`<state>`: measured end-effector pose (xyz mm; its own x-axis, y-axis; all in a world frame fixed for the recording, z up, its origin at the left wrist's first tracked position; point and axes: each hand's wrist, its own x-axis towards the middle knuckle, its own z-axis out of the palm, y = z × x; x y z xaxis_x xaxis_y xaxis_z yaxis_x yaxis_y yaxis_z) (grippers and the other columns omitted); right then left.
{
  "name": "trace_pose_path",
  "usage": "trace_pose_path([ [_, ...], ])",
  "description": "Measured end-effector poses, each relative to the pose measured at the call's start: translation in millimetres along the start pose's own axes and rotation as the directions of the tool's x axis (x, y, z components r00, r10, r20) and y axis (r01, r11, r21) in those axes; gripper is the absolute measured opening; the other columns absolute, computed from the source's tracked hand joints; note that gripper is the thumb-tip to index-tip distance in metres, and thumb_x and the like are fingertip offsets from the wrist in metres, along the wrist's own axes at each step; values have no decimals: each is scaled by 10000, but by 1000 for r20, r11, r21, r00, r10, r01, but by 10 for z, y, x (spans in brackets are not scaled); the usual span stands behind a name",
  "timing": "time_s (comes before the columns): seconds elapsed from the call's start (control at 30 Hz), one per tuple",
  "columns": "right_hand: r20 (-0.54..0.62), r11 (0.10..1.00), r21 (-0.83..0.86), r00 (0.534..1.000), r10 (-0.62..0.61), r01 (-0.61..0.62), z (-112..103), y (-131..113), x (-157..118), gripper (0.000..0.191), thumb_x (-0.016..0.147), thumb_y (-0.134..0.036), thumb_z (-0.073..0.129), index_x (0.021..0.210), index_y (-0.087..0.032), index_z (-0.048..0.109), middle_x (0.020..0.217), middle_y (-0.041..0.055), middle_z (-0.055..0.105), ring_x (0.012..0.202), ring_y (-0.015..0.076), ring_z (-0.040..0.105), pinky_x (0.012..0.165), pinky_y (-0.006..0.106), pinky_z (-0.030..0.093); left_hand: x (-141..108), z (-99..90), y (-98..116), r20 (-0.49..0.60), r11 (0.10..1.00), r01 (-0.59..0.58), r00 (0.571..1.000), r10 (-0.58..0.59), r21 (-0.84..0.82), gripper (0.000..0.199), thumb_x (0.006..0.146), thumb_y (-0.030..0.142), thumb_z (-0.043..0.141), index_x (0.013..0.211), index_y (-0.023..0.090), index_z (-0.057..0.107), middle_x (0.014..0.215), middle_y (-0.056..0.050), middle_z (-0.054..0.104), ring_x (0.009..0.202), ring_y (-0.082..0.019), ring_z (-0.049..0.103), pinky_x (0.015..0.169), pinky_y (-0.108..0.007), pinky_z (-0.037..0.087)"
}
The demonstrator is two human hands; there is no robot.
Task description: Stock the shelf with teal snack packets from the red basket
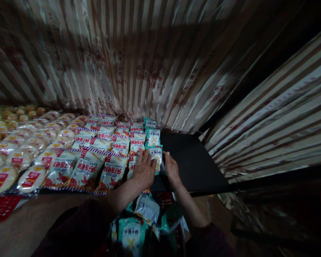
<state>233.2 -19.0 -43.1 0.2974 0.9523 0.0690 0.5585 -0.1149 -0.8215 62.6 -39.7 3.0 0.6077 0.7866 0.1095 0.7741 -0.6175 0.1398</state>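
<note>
I see the left hand [144,172] and the right hand [172,168] with grip loose and wide, the front green packet [157,157] between them on the bench [189,157], so gentle, even pressing should best align it with the green packets [153,137] beyond.

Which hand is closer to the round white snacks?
Left. The left hand is right of the snacks, by a teal packet; the right hand is farther right, beyond that packet.

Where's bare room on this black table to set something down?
The black tabletop is bare between your right hand and the striped curtain on the right. Crowded left of that hand: teal plastic packets, red-lettered white packets, round wrapped snacks.
</note>
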Motion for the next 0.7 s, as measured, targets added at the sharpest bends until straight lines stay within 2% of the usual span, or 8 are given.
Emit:
trace_pose_path([
  [0.1, -42, 999, -34, 999, -1, 0, 0, -83, -66, 713, 884, -649, 198, 1194, -162, 616, 1236, 134, 627, 1190, 257, 543, 1051, 425, 370, -97, 33, 6, -56, 1000, -3, 998, 3, -10, 462, 907, 265, 420, 1341, 111, 458, 1432, -198, 417, 1407, -341, 219, 1135, -595, 131],
  [0.23, -178, 982, -62, 967, -185, 177, -32, -187, -294, 653, 910, -587, 231, 1203, -130, 595, 1268, 149, 589, 1228, 251, 492, 1090, 450, 316, -386, 180, 128, -169, 999, -46, 985, 40, -27, 478, 914, 282, 419, 1363, 119, 420, 1477, -184, 352, 1429, -326, 135, 1139, -588, 137],
  [0.3, -183, 972, 9, 956, -231, 236, -41, -254, -490, 568, 930, -540, 260, 1188, -167, 602, 1249, 122, 602, 1205, 228, 511, 1072, 432, 351, -539, 272, 202, -204, 998, -47, 978, 37, -44, 472, 912, 287, 422, 1354, 121, 427, 1482, -172, 350, 1431, -323, 123, 1138, -587, 151],
  [0.4, -78, 963, 111, 968, -238, 246, -14, -333, -802, 482, 945, -495, 294, 1144, -210, 630, 1188, 92, 642, 1130, 211, 571, 1017, 391, 423, -694, 351, 256, -205, 997, -2, 979, -15, -82, 479, 912, 315, 422, 1351, 125, 434, 1495, -161, 331, 1429, -326, 131, 1140, -570, 182],
  [0.5, 7, 960, 131, 969, -248, 245, 73, -352, -1030, 459, 942, -488, 327, 1135, -218, 644, 1180, 87, 652, 1131, 215, 579, 1031, 394, 418, -751, 342, 218, -213, 993, 46, 975, -68, -104, 488, 913, 275, 398, 1372, 110, 411, 1522, -154, 271, 1433, -313, 121, 1150, -536, 203],
  [0.7, 99, 964, 208, 977, -191, 167, 301, -380, -1136, 493, 934, -520, 341, 1248, -229, 587, 1301, 78, 591, 1242, 218, 513, 1096, 430, 364, -769, 343, 58, -265, 989, 90, 957, -119, -117, 484, 910, 240, 367, 1371, 102, 416, 1511, -124, 314, 1438, -275, 138, 1172, -515, 191],
])
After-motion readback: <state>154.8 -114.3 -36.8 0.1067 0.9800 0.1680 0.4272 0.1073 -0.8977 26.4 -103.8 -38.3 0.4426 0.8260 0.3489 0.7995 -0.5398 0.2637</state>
